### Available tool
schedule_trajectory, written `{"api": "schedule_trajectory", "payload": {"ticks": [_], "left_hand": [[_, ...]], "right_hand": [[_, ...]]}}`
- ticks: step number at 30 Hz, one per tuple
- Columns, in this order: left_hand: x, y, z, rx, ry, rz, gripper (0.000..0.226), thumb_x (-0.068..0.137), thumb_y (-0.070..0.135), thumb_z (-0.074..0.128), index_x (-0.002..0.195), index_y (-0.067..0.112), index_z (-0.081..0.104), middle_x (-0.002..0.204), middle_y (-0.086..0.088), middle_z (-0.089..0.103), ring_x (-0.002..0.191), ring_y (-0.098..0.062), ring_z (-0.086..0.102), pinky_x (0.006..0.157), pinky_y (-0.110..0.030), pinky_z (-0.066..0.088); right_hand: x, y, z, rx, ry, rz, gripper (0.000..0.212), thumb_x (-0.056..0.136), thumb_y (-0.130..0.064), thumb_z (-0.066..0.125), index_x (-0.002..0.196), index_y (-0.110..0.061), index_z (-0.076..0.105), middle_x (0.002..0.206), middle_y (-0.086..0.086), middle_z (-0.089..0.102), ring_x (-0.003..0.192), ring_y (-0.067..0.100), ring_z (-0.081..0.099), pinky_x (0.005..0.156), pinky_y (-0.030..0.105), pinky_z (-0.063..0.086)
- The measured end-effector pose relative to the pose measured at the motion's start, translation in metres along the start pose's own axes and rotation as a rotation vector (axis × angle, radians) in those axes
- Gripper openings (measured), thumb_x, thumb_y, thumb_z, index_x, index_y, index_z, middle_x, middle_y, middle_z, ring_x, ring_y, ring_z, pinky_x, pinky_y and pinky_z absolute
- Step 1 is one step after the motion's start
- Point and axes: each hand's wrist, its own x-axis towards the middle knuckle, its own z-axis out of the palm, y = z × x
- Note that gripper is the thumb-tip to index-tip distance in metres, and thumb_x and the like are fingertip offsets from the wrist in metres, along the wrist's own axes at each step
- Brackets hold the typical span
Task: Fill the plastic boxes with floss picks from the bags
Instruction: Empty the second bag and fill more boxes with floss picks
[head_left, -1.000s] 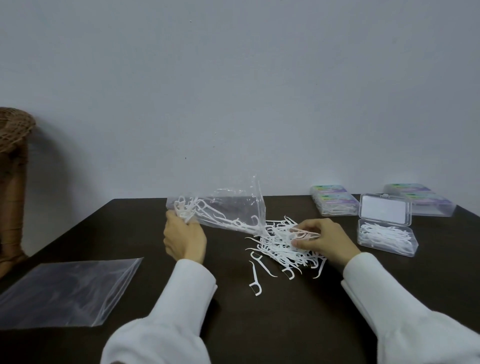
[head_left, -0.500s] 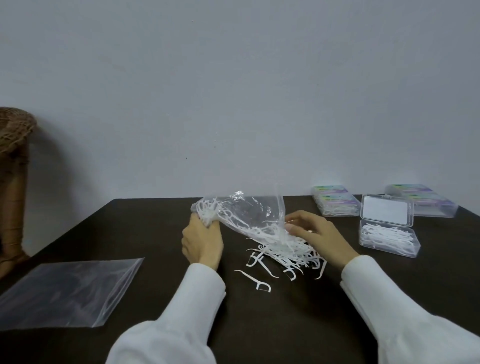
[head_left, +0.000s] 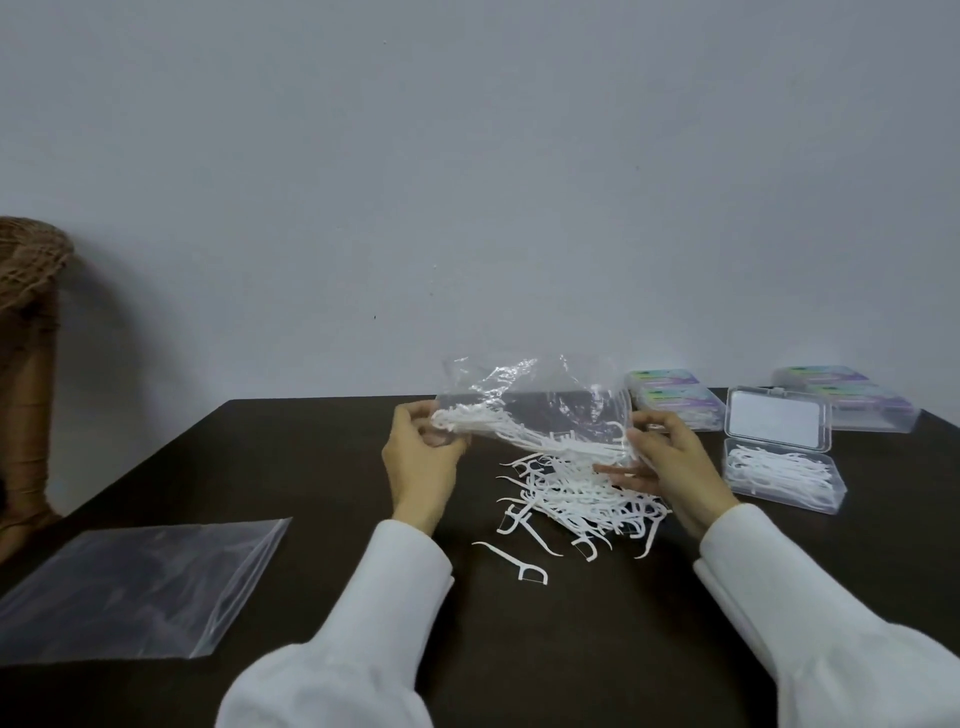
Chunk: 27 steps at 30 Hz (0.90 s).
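Note:
A clear plastic bag (head_left: 535, 395) with white floss picks inside is held above the dark table. My left hand (head_left: 422, 462) grips its left end, where a bunch of picks is gathered. My right hand (head_left: 670, 462) holds the bag's right end, fingers curled round the plastic. Under the bag lies a loose pile of floss picks (head_left: 576, 499), with a few strays (head_left: 519, 564) nearer me. An open clear box (head_left: 784, 473) to the right holds a layer of picks, its lid (head_left: 776, 425) standing up.
Two stacks of closed boxes with coloured labels (head_left: 672, 399) (head_left: 841, 395) sit at the back right. An empty flat plastic bag (head_left: 130, 587) lies at the front left of the dark table (head_left: 597, 649). A wicker stand (head_left: 28, 364) is beyond the table's left edge.
The bag has moved right and turned level over the pile. My left hand followed it right, and my right hand left the pile and took hold of the bag's right end.

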Motion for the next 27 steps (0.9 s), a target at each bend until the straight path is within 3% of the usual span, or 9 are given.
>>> {"api": "schedule_trajectory", "payload": {"ticks": [5,9,11,14,17,21,23,27], "left_hand": [[0.003,0.006,-0.002,-0.292,-0.065,-0.086,0.024,0.085,0.004,0.066,0.102,0.019,0.057,0.099,0.003,0.063,0.095,-0.009,0.058,0.076,-0.018,0.044],[0.004,0.013,-0.006,-0.573,-0.171,-0.152,0.017,0.090,0.006,0.057,0.099,0.020,0.060,0.109,0.000,0.063,0.112,-0.017,0.056,0.091,-0.030,0.048],[0.004,0.015,-0.007,-0.705,-0.262,-0.211,0.024,0.090,0.009,0.055,0.112,0.019,0.056,0.119,-0.007,0.059,0.115,-0.023,0.055,0.096,-0.038,0.047],[0.003,0.017,-0.005,-0.867,-0.331,-0.293,0.058,0.080,0.011,0.060,0.134,0.016,0.038,0.129,-0.015,0.054,0.118,-0.031,0.054,0.090,-0.041,0.051],[0.003,0.018,-0.003,-0.900,-0.350,-0.293,0.052,0.090,0.005,0.053,0.139,0.013,0.036,0.129,-0.011,0.057,0.111,-0.024,0.059,0.085,-0.037,0.053],[0.002,0.019,-0.002,-0.994,-0.385,-0.293,0.032,0.093,0.007,0.047,0.125,0.014,0.048,0.122,-0.008,0.060,0.107,-0.019,0.059,0.095,-0.036,0.046],[-0.001,0.020,-0.001,-0.987,-0.411,-0.281,0.041,0.087,0.010,0.053,0.127,0.014,0.048,0.127,-0.011,0.058,0.111,-0.020,0.058,0.099,-0.037,0.044],[-0.008,0.016,0.006,-0.769,-0.524,-0.271,0.063,0.078,0.010,0.060,0.136,0.027,0.042,0.126,-0.012,0.058,0.111,-0.025,0.059,0.082,-0.037,0.055]], "right_hand": [[-0.001,-0.001,0.005,0.243,-0.057,0.124,0.013,0.098,-0.010,0.041,0.109,-0.013,0.049,0.106,0.003,0.053,0.077,0.022,0.068,0.054,0.025,0.053],[-0.007,-0.003,0.012,0.344,-0.146,0.128,0.016,0.097,-0.010,0.042,0.094,-0.012,0.057,0.099,0.006,0.057,0.086,0.019,0.060,0.069,0.027,0.052],[-0.009,-0.004,0.014,0.315,-0.177,0.093,0.020,0.097,-0.007,0.041,0.091,-0.012,0.059,0.099,0.005,0.060,0.089,0.018,0.061,0.074,0.030,0.050],[-0.011,-0.005,0.014,0.288,-0.199,0.054,0.025,0.095,-0.001,0.038,0.090,-0.011,0.060,0.106,0.004,0.059,0.094,0.020,0.061,0.077,0.034,0.055],[-0.013,-0.005,0.014,0.369,-0.191,0.089,0.031,0.091,0.004,0.031,0.091,-0.007,0.061,0.110,0.009,0.058,0.099,0.026,0.057,0.077,0.039,0.058],[-0.016,-0.005,0.016,0.451,-0.195,0.117,0.035,0.093,0.000,0.028,0.098,-0.008,0.062,0.108,0.010,0.062,0.100,0.028,0.060,0.075,0.039,0.058],[-0.017,-0.005,0.019,0.486,-0.186,0.122,0.031,0.097,-0.007,0.033,0.102,-0.010,0.063,0.107,0.008,0.062,0.098,0.027,0.061,0.076,0.039,0.057],[-0.016,-0.003,0.023,0.393,-0.241,0.124,0.026,0.096,-0.008,0.043,0.115,-0.014,0.060,0.103,0.000,0.064,0.089,0.015,0.066,0.075,0.032,0.058]]}}
